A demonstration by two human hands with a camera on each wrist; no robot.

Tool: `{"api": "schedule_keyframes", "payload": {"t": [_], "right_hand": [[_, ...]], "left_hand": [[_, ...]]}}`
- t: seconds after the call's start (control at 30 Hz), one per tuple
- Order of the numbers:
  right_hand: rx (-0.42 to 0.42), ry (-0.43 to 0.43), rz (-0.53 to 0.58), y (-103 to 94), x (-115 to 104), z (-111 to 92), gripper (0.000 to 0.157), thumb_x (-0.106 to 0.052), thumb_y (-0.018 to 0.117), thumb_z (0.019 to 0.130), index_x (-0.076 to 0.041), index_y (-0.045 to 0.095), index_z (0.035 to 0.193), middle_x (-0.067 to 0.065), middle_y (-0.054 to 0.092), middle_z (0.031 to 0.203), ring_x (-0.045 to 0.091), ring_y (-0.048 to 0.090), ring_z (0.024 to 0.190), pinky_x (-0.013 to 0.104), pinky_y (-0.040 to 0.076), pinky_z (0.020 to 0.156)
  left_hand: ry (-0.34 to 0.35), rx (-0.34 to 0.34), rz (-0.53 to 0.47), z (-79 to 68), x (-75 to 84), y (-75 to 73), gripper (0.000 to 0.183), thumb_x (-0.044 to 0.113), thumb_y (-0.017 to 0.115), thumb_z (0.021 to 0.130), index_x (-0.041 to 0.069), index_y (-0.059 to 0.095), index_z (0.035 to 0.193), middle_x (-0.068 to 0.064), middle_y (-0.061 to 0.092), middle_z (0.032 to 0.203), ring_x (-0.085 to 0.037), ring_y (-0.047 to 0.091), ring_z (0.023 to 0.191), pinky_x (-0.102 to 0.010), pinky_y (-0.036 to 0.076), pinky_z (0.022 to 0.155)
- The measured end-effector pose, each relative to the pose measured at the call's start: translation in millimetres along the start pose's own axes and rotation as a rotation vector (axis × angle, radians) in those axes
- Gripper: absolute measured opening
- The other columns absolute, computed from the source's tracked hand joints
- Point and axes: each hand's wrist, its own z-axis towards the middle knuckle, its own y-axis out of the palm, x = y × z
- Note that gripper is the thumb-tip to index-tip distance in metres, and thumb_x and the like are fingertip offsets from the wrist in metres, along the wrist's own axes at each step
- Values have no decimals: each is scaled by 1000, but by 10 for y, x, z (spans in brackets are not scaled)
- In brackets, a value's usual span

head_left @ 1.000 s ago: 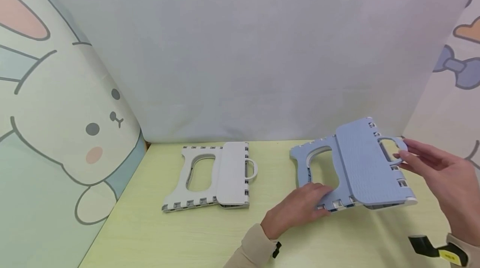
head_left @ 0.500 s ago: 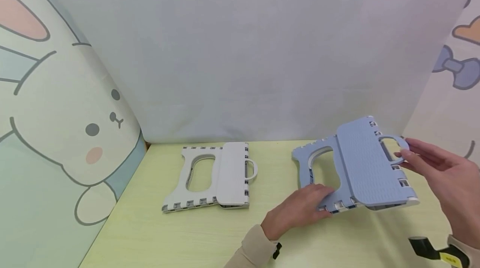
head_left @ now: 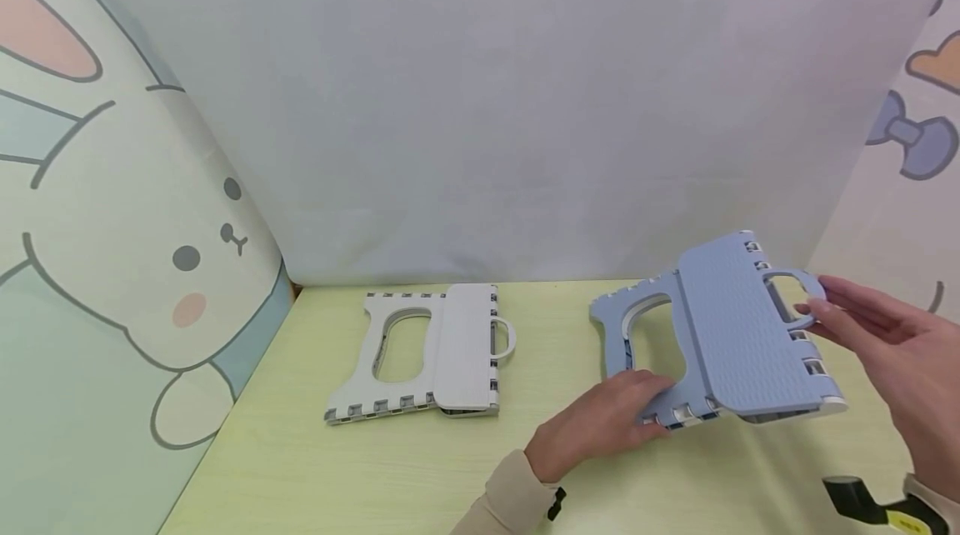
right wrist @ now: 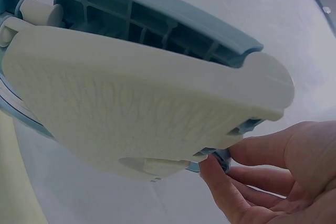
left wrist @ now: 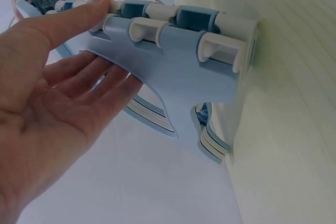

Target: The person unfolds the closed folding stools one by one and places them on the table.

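A blue and white folding step stool (head_left: 750, 327), folded flat, is held tilted over the table in the head view, its handle end raised to the right. My left hand (head_left: 603, 422) grips its near leg edge, with the thumb on the hinged side and the fingers underneath, as the left wrist view shows. My right hand (head_left: 888, 352) pinches the loop handle (head_left: 813, 293) between thumb and fingers. In the right wrist view the stool's white underside (right wrist: 121, 103) fills the middle. A white folding step stool (head_left: 465, 352), also folded, lies flat to the left, apart from both hands.
The pale yellow table (head_left: 285, 468) ends at a grey-white back panel (head_left: 480, 118). Side panels with cartoon prints, including a rabbit (head_left: 150, 227) at the left, stand on both sides. A band with a black and yellow device (head_left: 892, 510) is on my right wrist.
The blue stool has shifted slightly to the right, with both hands moving along with it. The white stool stays where it was.
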Motion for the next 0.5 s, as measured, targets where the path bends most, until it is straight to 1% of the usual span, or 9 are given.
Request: {"api": "schedule_keyframes", "payload": {"t": [0.07,0.13,0.17,0.27,0.37,0.4,0.5], "right_hand": [[-3,-7,10,-4,4,3,53,-12,64,102,-15,49,153,-33,68,102,-9,69,82,1,39,91],[-7,-5,10,-4,7,3,53,-12,64,102,-16,50,153,-33,67,103,-9,69,83,1,39,92],[-7,-13,16,-6,8,6,52,-11,64,102,-16,50,152,-33,68,103,-9,69,82,1,41,88],[-13,-7,68,-8,8,5,52,-11,65,101,-16,52,151,-31,69,103,-8,70,82,1,40,89],[-13,-15,103,-15,4,8,52,-9,66,101,-14,53,151,-28,71,102,-7,71,82,2,39,83],[-14,-9,113,-16,3,7,53,-9,67,100,-15,52,151,-28,71,102,-6,71,82,2,39,84],[-10,3,64,-11,-1,7,54,-12,66,101,-17,51,152,-31,70,101,-8,70,83,1,36,87]], "left_hand": [[3,2,1,4,-1,1,53,27,77,95,7,58,140,2,65,129,1,54,106,-4,39,90],[3,2,0,4,-3,2,53,27,77,95,7,58,140,2,65,128,1,54,106,-4,39,90],[3,2,2,4,-4,3,53,27,77,95,7,58,140,2,65,129,1,54,107,-4,39,91],[1,1,5,5,-2,3,53,27,77,95,7,58,140,2,65,129,1,54,107,-4,39,91],[1,0,3,7,-1,3,53,27,77,95,7,58,140,2,65,128,1,54,107,-4,39,91],[1,0,0,9,-1,3,53,27,77,95,7,58,140,2,65,128,1,54,106,-4,39,90],[2,2,-1,9,-3,2,53,27,77,95,7,58,140,2,65,126,1,54,104,-4,39,89]]}}
